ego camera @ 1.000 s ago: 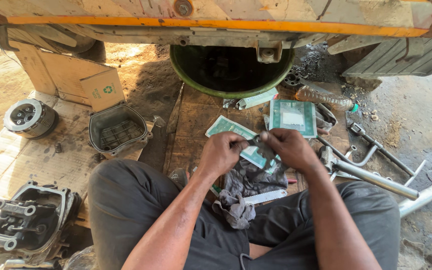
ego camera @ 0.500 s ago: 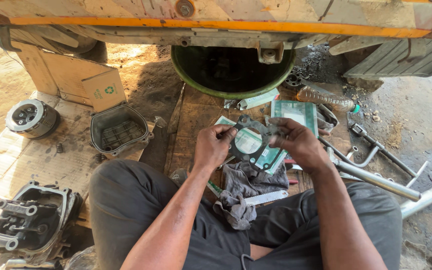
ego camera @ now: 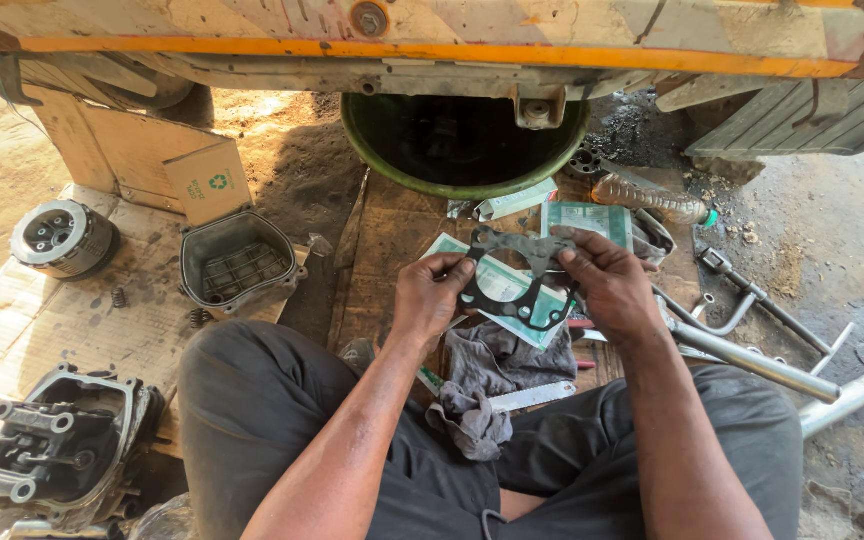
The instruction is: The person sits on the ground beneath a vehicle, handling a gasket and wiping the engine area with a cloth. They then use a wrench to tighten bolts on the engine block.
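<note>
Both my hands pinch the dark gasket (ego camera: 512, 280), left hand (ego camera: 432, 300) and right hand (ego camera: 607, 285), just above its green packet (ego camera: 497, 290). It's unpacked; the engine cover (ego camera: 237, 262) far left sits untouched.

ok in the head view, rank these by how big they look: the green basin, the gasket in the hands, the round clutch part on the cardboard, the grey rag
1. green basin
2. gasket
3. grey rag, close to the gasket in apparent size and crumpled, so that order is unsure
4. round clutch part
</note>
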